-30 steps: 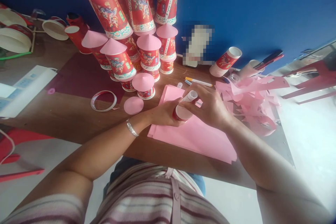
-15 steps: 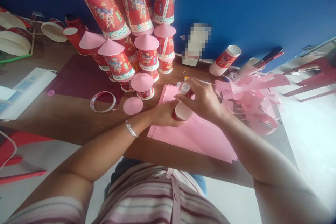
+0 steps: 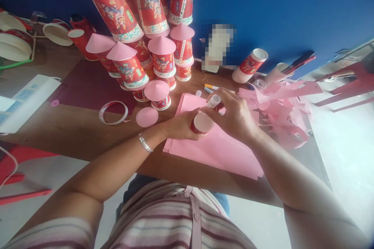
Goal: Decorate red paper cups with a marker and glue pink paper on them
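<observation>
My left hand (image 3: 185,125) is wrapped round a small red paper cup (image 3: 203,122) whose pale round end faces up. In my right hand (image 3: 235,114), thumb and fingers grip a white glue stick (image 3: 214,101), tilted beside the cup's far rim; whether its tip touches the cup is hidden. Both hands are over a stack of pink paper sheets (image 3: 224,155). A small white cap (image 3: 198,93) lies just beyond the sheets. Left of my left hand are a pink paper disc (image 3: 147,117) and a small red cup lantern with a pink cone top (image 3: 157,91).
Stacked red cup lanterns (image 3: 117,15) with pink cones stand at the back left. A tape roll (image 3: 113,113) and a white power strip (image 3: 27,103) lie to the left. Pink paper scraps (image 3: 280,113), a red-and-pink cup (image 3: 250,65) and a pen holder (image 3: 279,72) are on the right.
My right hand has moved slightly right with the glue stick, which now leans more to the right. The white cap and pens behind show more. My left hand keeps its hold on the cup.
</observation>
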### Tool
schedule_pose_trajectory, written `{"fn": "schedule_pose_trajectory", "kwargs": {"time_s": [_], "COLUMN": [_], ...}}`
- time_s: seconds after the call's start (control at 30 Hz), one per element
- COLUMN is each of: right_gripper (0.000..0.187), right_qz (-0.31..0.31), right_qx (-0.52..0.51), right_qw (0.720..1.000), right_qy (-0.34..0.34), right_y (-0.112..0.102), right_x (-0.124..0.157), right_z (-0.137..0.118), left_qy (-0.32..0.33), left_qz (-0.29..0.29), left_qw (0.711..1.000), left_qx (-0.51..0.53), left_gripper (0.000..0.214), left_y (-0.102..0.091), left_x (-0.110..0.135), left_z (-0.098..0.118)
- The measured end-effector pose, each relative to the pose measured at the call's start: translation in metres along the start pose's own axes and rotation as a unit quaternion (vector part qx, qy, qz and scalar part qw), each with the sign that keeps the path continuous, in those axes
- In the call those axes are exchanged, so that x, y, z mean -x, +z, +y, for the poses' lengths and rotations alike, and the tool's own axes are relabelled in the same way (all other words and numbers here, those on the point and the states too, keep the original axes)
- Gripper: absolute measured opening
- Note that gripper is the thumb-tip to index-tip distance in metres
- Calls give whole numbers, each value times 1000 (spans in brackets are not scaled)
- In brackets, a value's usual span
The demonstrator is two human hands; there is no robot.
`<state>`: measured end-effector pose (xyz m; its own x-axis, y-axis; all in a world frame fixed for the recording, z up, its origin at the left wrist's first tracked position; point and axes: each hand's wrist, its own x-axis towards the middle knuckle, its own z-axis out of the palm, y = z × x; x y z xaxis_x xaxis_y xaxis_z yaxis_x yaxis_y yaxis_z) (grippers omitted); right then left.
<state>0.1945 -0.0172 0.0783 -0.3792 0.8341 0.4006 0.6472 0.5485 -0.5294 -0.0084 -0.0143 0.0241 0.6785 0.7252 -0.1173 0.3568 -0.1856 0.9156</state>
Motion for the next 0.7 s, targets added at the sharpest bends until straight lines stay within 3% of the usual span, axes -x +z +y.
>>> {"fn": "schedule_pose_trajectory", "kwargs": {"time_s": [0.4, 0.57, 0.7], "right_gripper": [24, 22, 22], "right_qz": [48, 8, 12], "right_qx": [-3, 4, 10], "right_qw": [999, 1000, 1000], "right_qy": [11, 6, 15], "right_y": [0, -5, -2], "right_x": [3, 8, 6], "right_z": [5, -2, 0], "left_qy": [-17, -1, 5], "left_qz": [-1, 7, 2], "left_qw": [1000, 1000, 1000], "left_qx": [-23, -6, -8], "left_gripper": [55, 60, 54], "left_y": [-2, -1, 0], "left_x": [0, 1, 0], "left_z": [3, 0, 2]}}
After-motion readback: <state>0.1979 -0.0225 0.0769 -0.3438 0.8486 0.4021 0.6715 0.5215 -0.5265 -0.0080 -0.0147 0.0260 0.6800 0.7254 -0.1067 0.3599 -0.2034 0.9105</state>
